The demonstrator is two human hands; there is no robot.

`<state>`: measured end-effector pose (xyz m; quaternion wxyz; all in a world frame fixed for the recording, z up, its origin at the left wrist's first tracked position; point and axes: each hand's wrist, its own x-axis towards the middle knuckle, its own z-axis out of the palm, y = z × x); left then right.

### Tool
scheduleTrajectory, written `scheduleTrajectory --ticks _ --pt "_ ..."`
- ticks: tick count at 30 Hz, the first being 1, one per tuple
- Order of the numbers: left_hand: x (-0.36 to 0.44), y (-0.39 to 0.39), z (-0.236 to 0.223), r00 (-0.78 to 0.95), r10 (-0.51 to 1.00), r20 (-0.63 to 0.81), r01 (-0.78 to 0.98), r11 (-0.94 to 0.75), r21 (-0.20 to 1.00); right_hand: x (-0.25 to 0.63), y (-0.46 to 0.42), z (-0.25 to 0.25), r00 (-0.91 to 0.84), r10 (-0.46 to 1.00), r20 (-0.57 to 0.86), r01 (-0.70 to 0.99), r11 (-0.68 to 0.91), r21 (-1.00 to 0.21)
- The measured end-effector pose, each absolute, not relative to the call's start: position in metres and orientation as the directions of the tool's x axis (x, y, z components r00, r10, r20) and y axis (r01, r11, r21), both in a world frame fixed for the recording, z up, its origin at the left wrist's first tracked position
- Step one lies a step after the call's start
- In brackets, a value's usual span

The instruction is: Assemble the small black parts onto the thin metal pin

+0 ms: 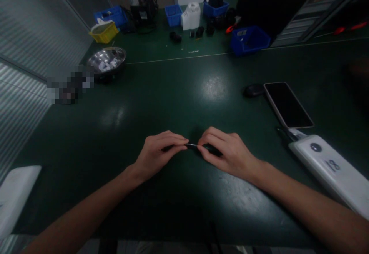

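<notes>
My left hand (161,150) and my right hand (221,148) face each other just above the dark green table (161,100). Both are closed in a pinch, thumb against fingers. Between the fingertips runs a thin, short, light-coloured piece (192,144), like a slim rod or strip. The left fingers grip its left end, the right fingers its right end. Most of it is covered by the fingers, so its exact kind cannot be made out.
At right lie a phone (288,104), a black mouse-like object (254,90) and a white device marked 8 (334,165). A metal bowl (119,55) stands at back left. Further back are a yellow bin (105,34) and a blue bin (249,42). A white object (20,192) sits at left.
</notes>
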<state>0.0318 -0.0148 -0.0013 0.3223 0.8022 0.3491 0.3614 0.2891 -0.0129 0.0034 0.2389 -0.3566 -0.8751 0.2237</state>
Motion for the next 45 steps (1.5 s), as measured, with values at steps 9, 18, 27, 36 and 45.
scheduleTrajectory --ticks 9,18,27,36,45 --pt "0.036 -0.020 -0.006 0.629 0.674 0.388 0.390 -0.705 0.592 0.289 -0.014 0.002 -0.709 0.676 0.202 0.523 0.696 -0.491" --pt "0.034 -0.019 -0.003 0.612 0.727 0.312 0.495 -0.660 0.565 0.289 -0.013 0.003 -0.607 0.752 0.255 0.554 0.631 -0.543" --pt "0.032 -0.020 0.005 0.709 0.699 0.094 0.631 -0.689 0.357 0.288 -0.013 0.001 -0.562 0.795 0.225 0.686 0.601 -0.410" --pt "0.029 -0.019 0.005 0.646 0.749 0.149 0.579 -0.608 0.544 0.289 -0.015 0.003 -0.481 0.855 0.194 0.786 0.519 -0.336" --pt "0.052 -0.023 0.002 0.565 0.784 0.257 0.550 -0.590 0.591 0.287 -0.015 0.004 -0.379 0.908 0.179 0.832 0.420 -0.364"
